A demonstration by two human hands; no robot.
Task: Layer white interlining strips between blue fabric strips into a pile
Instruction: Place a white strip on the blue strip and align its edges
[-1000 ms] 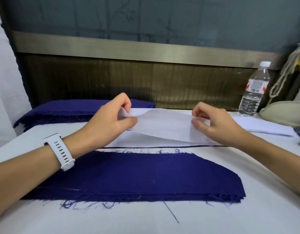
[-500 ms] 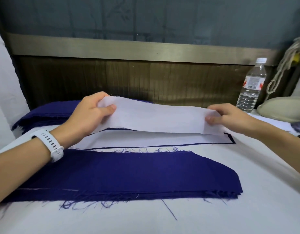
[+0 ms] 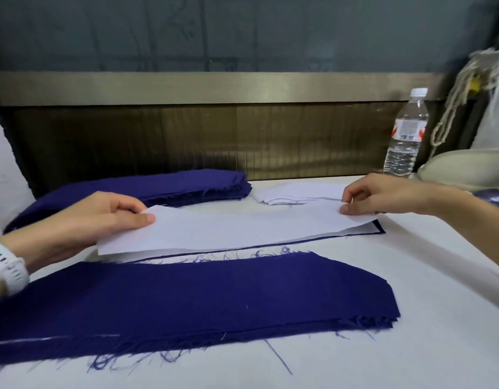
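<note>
Your left grip (image 3: pixel 102 220) pinches the left end of a white strip (image 3: pixel 237 228), thumb on top. Your right grip (image 3: pixel 383 195) pinches its right end. The strip lies over a pile (image 3: pixel 379 230) in the middle of the surface (image 3: pixel 425 318), and the pile's blue edge shows along its near side. A frayed front stack (image 3: pixel 200 296) of blue lies towards the front edge. Along the back edge sit a back stack (image 3: pixel 186 183) of blue at left, white strips (image 3: pixel 296 193) beside it, and a bottle (image 3: pixel 405 136) near the right corner.

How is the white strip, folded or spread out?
Spread out. The white strip stretches full length between the left hand and right hand, with no fold showing.
</note>
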